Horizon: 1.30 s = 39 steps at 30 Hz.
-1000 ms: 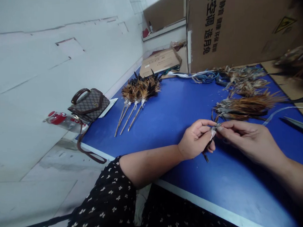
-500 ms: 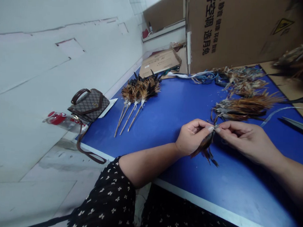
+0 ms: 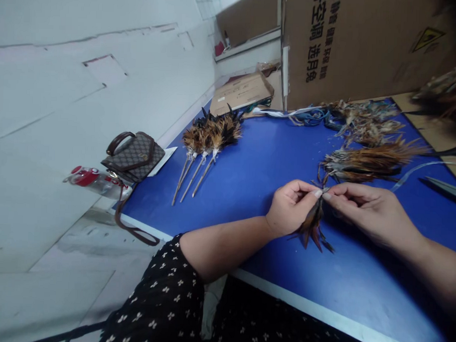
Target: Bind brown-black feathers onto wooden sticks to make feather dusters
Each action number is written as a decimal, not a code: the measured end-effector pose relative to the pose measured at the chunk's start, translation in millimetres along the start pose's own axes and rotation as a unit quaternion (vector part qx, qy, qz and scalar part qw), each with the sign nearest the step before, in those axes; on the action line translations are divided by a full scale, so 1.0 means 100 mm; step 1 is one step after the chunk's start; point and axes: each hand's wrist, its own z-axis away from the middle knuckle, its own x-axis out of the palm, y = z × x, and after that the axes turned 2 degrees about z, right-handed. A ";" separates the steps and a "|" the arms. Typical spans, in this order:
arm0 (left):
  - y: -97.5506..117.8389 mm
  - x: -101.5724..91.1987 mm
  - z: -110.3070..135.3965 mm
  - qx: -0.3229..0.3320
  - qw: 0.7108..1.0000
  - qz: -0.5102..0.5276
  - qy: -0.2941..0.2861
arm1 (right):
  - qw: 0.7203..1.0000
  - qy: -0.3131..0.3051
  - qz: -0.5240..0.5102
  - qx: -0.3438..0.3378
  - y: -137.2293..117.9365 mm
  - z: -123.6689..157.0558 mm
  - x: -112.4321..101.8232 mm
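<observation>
My left hand and my right hand meet over the blue table, fingertips pinched together on the top of a small bunch of brown and black feathers. The bunch hangs down from the pinch toward the table's near edge. Just beyond my hands lies a loose pile of long brown feathers. Three finished feather sticks lie side by side at the table's far left.
A large cardboard box stands at the back, with tangled feathers and blue cord in front of it. A brown handbag and a red-capped bottle sit at the table's left corner. A flat carton lies further back.
The feather bunch came into view hanging below my pinched fingers and has fanned out a little. Both hands stayed at nearly the same spot.
</observation>
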 end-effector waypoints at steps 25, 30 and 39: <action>0.21 -0.01 0.03 0.179 0.979 -0.073 -0.069 | 0.986 -0.096 -0.122 0.058 0.12 -0.07 -0.09; 0.19 -0.01 0.02 0.080 0.993 0.011 -0.085 | 0.990 -0.102 -0.095 0.039 0.06 -0.06 -0.07; -0.04 -0.09 -0.09 0.019 0.996 -0.044 -0.071 | 0.999 -0.035 0.026 0.012 0.02 -0.04 0.03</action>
